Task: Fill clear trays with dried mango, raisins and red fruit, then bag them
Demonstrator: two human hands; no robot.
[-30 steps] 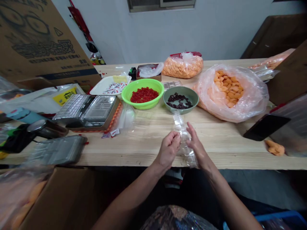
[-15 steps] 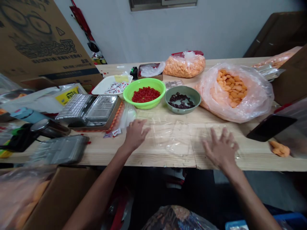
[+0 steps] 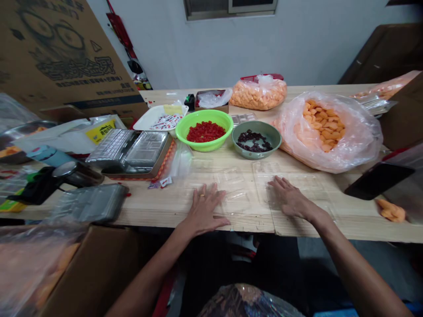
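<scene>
Clear plastic trays (image 3: 236,187) lie side by side on the wooden table, their edges hard to make out. Over the trays at left, my left hand (image 3: 206,209) is spread flat with a ring on one finger. My right hand (image 3: 289,198) lies palm down on a clear tray (image 3: 313,189) to the right, fingers stretched out. Just beyond the trays stand a green bowl (image 3: 181,132) of red diced pieces and a grey-green bowl (image 3: 278,145) with dark raisin-like fruit. A large open plastic bag (image 3: 361,141) holds orange pieces.
At left is an open box of stacked clear trays (image 3: 145,149), with another tray stack (image 3: 95,202) in front. A white tray (image 3: 140,119) carries small packets. A phone (image 3: 378,180) leans at right near some orange pieces (image 3: 391,211). A tied orange bag (image 3: 259,92) sits behind.
My left hand has come nearer the table's front edge and flattened over the trays. My right hand has shifted left across the clear tray. The camera view has moved slightly.
</scene>
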